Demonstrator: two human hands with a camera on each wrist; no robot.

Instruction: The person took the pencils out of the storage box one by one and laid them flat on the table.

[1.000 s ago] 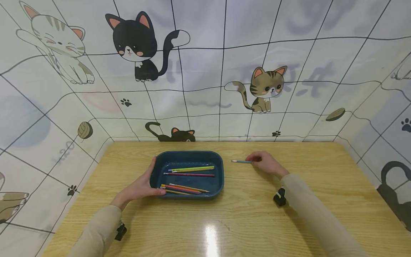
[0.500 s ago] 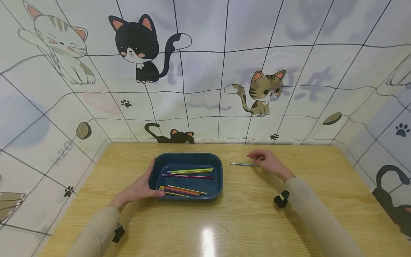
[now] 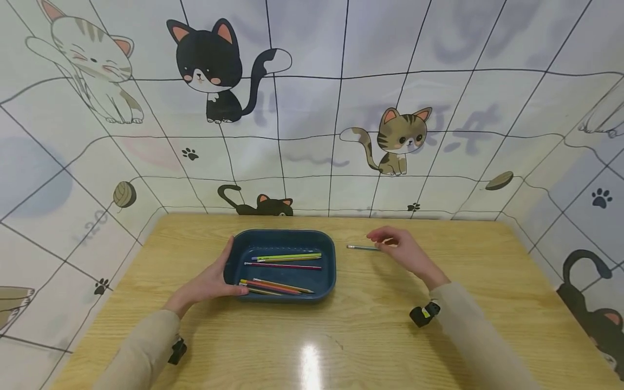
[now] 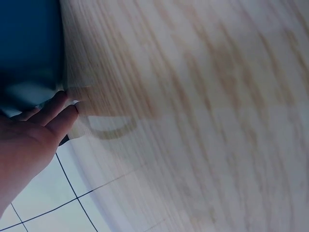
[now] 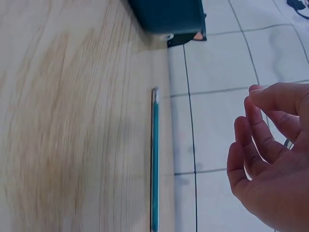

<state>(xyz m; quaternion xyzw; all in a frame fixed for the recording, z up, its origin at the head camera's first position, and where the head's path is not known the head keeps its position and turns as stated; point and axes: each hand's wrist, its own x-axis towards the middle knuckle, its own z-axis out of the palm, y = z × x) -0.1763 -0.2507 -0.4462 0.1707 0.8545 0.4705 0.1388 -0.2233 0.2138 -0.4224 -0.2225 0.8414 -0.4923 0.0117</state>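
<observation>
My left hand [image 3: 210,280] grips the left end of a dark blue tray [image 3: 332,271], its thumb over the front rim and its fingers along the outer side. In the left wrist view those fingers lie against the wall of the tray [image 4: 29,53]. Several pencils lie inside, among them a yellow-green pencil [image 3: 292,255] and a red pencil [image 3: 287,266]. Right of the tray a teal pencil [image 5: 155,164] lies on the table, eraser end toward the tray. My right hand [image 3: 402,250] hovers over it with loosely bent fingers, holding nothing; it hides the pencil's far part in the head view.
The wooden table [image 3: 380,336] ends at a cloth backdrop [image 3: 312,179] printed with cats and grid lines, which also rises on both sides. A small black wrist camera [image 3: 425,314] hangs under the right sleeve.
The right fingers were down at the teal pencil a second ago, then rose off it and have shifted left toward its eraser end. The left hand stays on the tray; the head view shifts slightly.
</observation>
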